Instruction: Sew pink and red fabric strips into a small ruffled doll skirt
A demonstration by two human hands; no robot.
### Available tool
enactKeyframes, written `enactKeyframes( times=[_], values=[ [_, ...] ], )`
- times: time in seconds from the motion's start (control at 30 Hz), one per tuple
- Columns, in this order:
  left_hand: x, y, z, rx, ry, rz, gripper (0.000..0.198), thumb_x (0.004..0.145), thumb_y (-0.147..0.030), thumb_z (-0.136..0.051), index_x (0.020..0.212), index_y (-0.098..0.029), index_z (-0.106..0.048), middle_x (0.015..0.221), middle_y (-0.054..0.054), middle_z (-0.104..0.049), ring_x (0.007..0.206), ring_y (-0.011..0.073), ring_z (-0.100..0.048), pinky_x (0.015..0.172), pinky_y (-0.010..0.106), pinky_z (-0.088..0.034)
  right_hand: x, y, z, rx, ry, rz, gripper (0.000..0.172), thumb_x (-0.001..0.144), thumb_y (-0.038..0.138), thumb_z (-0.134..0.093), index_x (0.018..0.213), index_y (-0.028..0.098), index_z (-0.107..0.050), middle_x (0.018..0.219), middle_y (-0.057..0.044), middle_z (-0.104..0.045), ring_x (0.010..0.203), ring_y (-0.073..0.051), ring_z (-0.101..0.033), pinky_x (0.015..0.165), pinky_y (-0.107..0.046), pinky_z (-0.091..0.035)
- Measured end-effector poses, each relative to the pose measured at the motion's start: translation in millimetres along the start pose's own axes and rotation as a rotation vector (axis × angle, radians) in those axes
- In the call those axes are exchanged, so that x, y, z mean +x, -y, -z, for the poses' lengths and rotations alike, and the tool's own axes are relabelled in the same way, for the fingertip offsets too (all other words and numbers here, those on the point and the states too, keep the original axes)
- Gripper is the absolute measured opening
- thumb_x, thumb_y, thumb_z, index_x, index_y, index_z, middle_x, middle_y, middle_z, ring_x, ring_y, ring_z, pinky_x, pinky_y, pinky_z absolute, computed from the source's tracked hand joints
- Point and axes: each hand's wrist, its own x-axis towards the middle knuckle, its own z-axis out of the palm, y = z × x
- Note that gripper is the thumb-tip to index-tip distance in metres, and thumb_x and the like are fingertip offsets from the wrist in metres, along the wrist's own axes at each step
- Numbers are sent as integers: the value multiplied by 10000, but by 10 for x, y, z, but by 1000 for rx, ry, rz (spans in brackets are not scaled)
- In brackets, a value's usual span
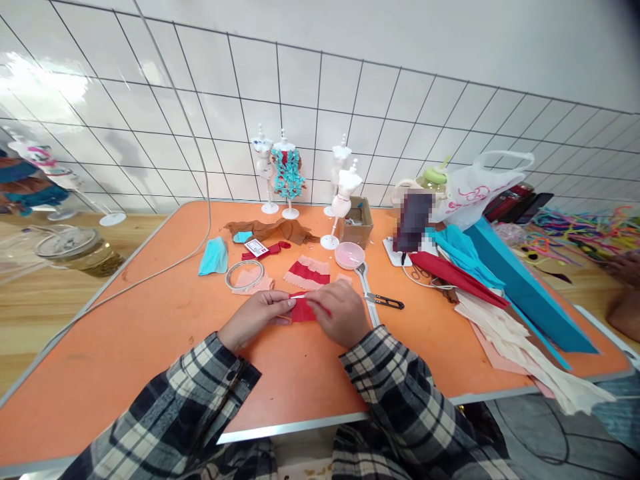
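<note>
A small piece of red cloth [304,312] lies low over the orange table, with a thin white strip along its upper edge. My left hand [260,313] pinches the cloth's left end between thumb and fingers. The fingers of my right hand [340,312] are closed on the cloth's right side, near the strip; they partly cover it. Just beyond is a pleated pink and red cloth piece [310,273]. To the left a tape roll [244,274] rests on pink cloth scraps. Right of my right hand lie black thread snips [385,302] and a white spoon [364,272].
Several small white dress forms [345,190] stand by the tiled wall, near a cardboard box [358,230] and a pink bowl [350,254]. Fabric strips [495,320] and a phone on a stand [414,223] are at the right. A cable [204,157] crosses the left. Another person's hand [627,267] shows at the right edge.
</note>
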Motion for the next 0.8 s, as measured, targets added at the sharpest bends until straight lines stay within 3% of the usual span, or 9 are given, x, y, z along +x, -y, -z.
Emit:
enactKeyframes(
  times=[0.1,0.33,0.6,0.8],
  values=[
    [-29,-4,-70,21,27,2,479,570,-589,-919,762,-167,-797,787,58,-749,774,207,-670,751,325,-563,-9,114,-140,-24,45,47,252,1034,287,-532,970,229,-769,904,-75,-782,859,-227,-675,804,-373,-521],
    [-15,49,-88,60,43,-21,559,620,-659,-873,882,-167,-828,878,85,-793,820,217,-693,790,332,-550,-23,58,-160,-44,78,-87,195,997,251,-582,946,215,-767,928,-78,-788,864,-214,-707,785,-329,-537],
    [41,71,-72,111,95,-58,595,599,-711,-849,834,-165,-825,825,58,-790,780,194,-662,783,311,-523,-23,41,-189,53,67,-137,144,953,205,-608,915,199,-747,890,-67,-761,834,-194,-689,759,-300,-523],
    [74,96,-94,120,61,-71,567,596,-702,-836,766,-162,-795,748,33,-752,721,176,-623,758,311,-517,-32,-7,-218,138,83,-133,122,934,163,-636,908,176,-754,880,-67,-762,790,-184,-674,743,-299,-517]
  ],
)
